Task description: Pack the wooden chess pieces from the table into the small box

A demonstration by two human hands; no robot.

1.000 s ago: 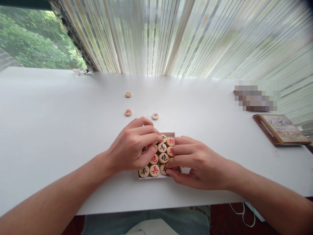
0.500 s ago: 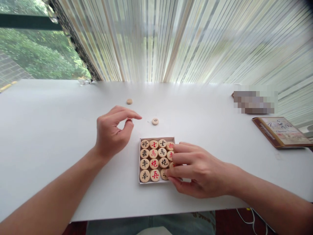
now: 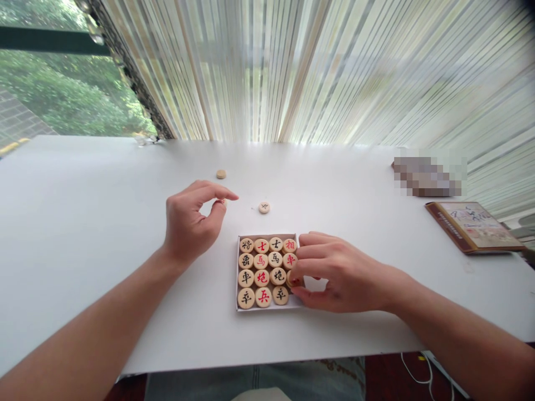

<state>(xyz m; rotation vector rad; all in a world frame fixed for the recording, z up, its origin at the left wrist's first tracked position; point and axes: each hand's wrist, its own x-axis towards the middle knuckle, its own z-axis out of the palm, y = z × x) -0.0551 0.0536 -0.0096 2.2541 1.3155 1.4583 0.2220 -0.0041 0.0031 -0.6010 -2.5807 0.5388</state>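
Note:
A small shallow box [image 3: 238, 303] on the white table [image 3: 83, 223] is packed with several round wooden chess pieces marked in red and black. My right hand [image 3: 338, 273] curls at the box's right edge, fingertips pinched on a piece [image 3: 292, 280] in the right column. Left of and beyond the box, my left hand [image 3: 192, 220] hovers, thumb and forefinger pinched on a loose piece [image 3: 223, 201] that is mostly hidden. Two more loose pieces lie on the table: one with black marks [image 3: 263, 207], one plain [image 3: 221, 174].
A flat brown book or box lid [image 3: 474, 225] lies at the right edge of the table. A blurred dark object [image 3: 428, 177] sits behind it. Striped curtains hang behind the table, and a window shows at the left.
My left hand left the box and moved up-left to the red-marked loose piece, now pinching it. My right hand stayed at the box's right edge, shifting slightly so more pieces show.

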